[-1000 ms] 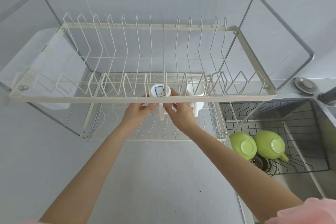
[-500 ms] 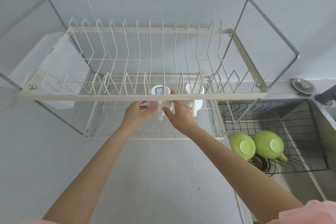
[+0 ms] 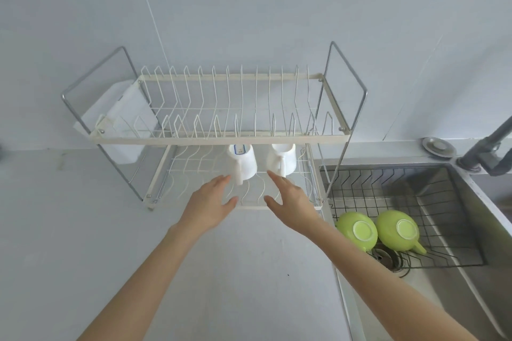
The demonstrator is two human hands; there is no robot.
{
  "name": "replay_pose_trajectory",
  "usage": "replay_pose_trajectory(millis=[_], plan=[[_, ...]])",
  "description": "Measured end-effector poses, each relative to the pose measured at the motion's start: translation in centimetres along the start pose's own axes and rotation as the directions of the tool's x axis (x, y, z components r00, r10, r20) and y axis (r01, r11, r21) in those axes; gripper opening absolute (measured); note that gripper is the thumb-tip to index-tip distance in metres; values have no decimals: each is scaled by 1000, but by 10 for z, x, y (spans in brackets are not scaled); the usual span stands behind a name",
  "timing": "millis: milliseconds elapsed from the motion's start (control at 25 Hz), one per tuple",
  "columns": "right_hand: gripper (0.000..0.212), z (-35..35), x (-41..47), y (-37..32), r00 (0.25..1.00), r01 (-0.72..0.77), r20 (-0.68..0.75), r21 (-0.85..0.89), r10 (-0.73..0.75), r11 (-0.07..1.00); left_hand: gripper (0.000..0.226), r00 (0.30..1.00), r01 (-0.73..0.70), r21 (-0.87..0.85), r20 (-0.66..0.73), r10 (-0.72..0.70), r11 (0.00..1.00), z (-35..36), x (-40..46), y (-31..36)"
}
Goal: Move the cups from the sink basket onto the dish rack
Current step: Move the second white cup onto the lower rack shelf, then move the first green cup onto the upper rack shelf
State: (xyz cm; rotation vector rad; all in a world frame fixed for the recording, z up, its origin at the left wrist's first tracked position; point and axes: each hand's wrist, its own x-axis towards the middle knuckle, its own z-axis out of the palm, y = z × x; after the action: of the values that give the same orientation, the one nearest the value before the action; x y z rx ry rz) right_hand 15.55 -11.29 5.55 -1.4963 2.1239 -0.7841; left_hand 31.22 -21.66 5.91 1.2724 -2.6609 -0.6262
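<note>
Both hands, left (image 3: 212, 203) and right (image 3: 291, 199), spread and empty. Two white cups (image 3: 243, 160) on rack (image 3: 221, 140); green cups (image 3: 357, 230), apparently inverted, at 4 o'clock in basket (image 3: 432, 196). Reach there, grasp body.

A pale grey table (image 3: 249, 271) carries the two-tier dish rack (image 3: 221, 139) at twelve o'clock; the sink (image 3: 471, 271) sits at three.

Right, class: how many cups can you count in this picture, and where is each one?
4. Two white cups stand upside down side by side on the dish rack's lower tier. Two green cups lie upside down in the sink basket. None seem hidden.
</note>
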Motion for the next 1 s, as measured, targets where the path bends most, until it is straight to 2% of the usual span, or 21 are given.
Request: replay_pose_trajectory(millis=[240, 720, 1000], plan=[[62, -24, -51, 31, 999, 46, 3, -110, -46, 993, 58, 998, -69, 196, 19, 67, 978, 13, -34, 47], [66, -92, -116, 127, 995, -97, -6, -162, 97, 982, 61, 974, -202, 164, 140, 180, 966, 73, -44, 173], [68, -135, -131, 190, 984, -168, 35, -170, 177, 971, 64, 959, -228, 129, 198, 200, 965, 121, -28, 239]])
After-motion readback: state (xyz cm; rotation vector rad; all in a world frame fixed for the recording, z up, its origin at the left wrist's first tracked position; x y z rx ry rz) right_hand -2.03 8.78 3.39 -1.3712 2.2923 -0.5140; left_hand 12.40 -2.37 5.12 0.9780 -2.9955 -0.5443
